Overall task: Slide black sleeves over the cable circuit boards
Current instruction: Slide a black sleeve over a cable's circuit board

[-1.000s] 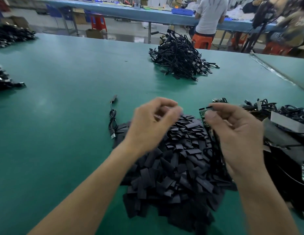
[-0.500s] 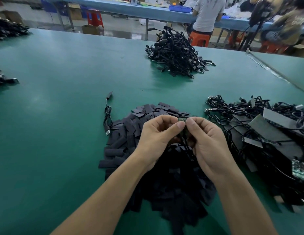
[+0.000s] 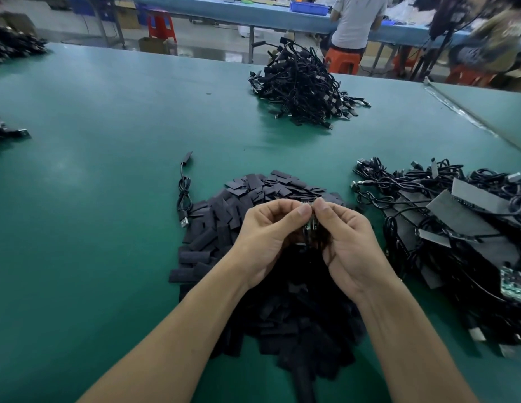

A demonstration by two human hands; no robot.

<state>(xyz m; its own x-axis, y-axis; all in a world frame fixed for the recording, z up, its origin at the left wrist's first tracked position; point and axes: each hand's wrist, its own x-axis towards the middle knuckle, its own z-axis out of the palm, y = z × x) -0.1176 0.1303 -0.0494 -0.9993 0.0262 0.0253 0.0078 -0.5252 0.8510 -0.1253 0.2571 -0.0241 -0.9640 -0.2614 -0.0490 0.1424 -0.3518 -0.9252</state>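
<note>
Your left hand (image 3: 268, 237) and right hand (image 3: 351, 242) both pinch the small circuit board (image 3: 310, 226) — light, stiff, probably fragile; grip its edges, as the black sleeves (image 3: 247, 196) look soft.

Bare forearms come in from 7 and 5 o'clock, converging at centre. Left grip (image 3: 268, 237) and right grip (image 3: 349, 242) have fingers curled, thumb tips just beside each other, both pinching a small green circuit board (image 3: 308, 226).

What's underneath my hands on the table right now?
A heap of black sleeves on the table. The left hand and right hand, pinching a circuit board, cover its middle; anything there is hidden.
</note>
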